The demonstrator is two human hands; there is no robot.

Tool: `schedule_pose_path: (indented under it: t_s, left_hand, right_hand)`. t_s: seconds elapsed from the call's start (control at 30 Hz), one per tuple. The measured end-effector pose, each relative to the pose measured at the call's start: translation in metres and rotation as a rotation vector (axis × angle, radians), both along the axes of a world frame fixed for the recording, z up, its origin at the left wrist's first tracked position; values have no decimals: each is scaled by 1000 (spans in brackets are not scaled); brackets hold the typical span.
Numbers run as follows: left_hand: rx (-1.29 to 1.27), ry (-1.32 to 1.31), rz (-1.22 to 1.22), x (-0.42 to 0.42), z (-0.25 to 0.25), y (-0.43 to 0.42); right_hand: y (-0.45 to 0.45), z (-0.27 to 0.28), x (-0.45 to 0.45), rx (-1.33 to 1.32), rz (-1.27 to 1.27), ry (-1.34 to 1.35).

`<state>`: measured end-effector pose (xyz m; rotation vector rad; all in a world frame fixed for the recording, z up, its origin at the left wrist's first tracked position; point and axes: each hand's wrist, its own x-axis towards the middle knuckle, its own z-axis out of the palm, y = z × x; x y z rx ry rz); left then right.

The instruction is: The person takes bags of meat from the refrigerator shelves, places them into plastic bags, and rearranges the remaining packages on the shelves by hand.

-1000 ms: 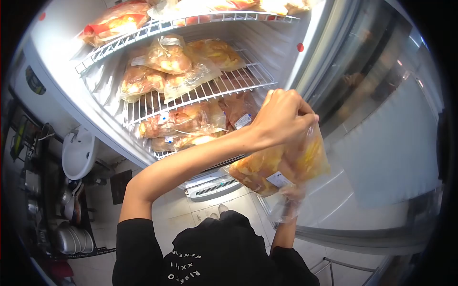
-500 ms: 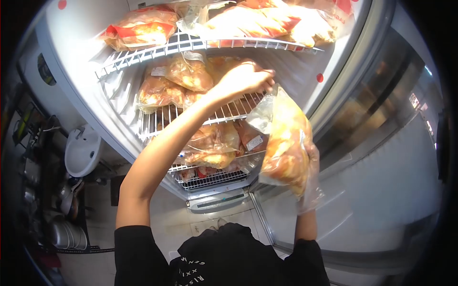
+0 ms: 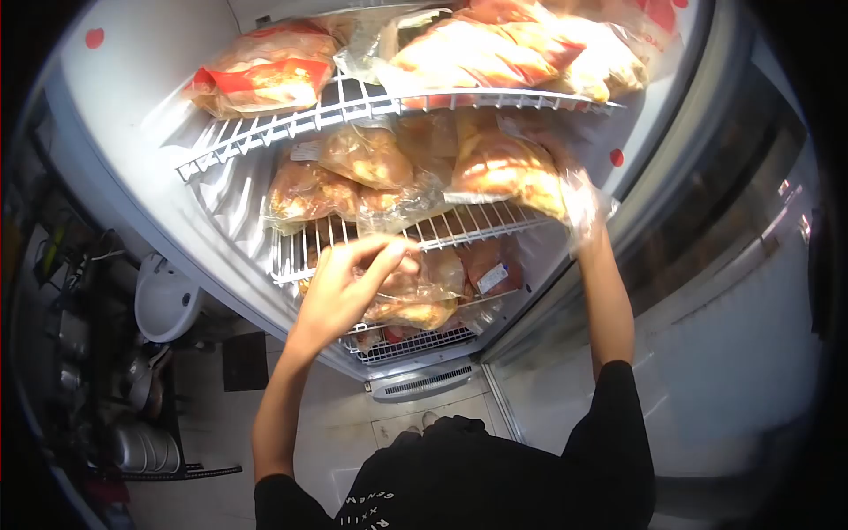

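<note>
On the right side of the middle wire shelf (image 3: 495,215) rests a clear plastic bag of raw chicken (image 3: 505,168). My right hand (image 3: 576,187) grips its right end, the fingers partly hidden by loose plastic. In front of the shelf's left part hovers my left hand (image 3: 349,281), its fingers loosely bent, thumb apart, nothing visible in it. Behind and below it lies another bag of chicken (image 3: 415,311) on the lower shelf. More bagged chicken (image 3: 367,157) is heaped on the left of the middle shelf.
Above, the top wire shelf (image 3: 340,108) carries a red-marked bag (image 3: 265,75) and several brightly lit bags (image 3: 495,53). A glass door (image 3: 707,353) stands open at right. At left are a white sink (image 3: 168,300) and stacked metal pots (image 3: 146,446).
My right hand has moved the bag of chicken up and forward from outside the fridge onto the middle shelf. My left hand has drawn back, down and left, away from the bag's top.
</note>
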<state>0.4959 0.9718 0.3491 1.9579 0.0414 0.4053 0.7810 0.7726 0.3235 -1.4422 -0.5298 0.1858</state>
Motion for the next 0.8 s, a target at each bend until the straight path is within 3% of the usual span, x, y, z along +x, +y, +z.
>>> schedule_pose_path:
  t_s: [0.1,0.37,0.8]
  left_hand:
    - [-179,51,54,-36,-16,5]
    - [-183,103,292,-104,-54,25]
    - [-324,85,163,-94,-66,21]
  right_hand:
    - [19,-9,15,-78,39,7]
    - [76,0,25,-166,146,-77]
    - [217,28,33,-335,179,-406]
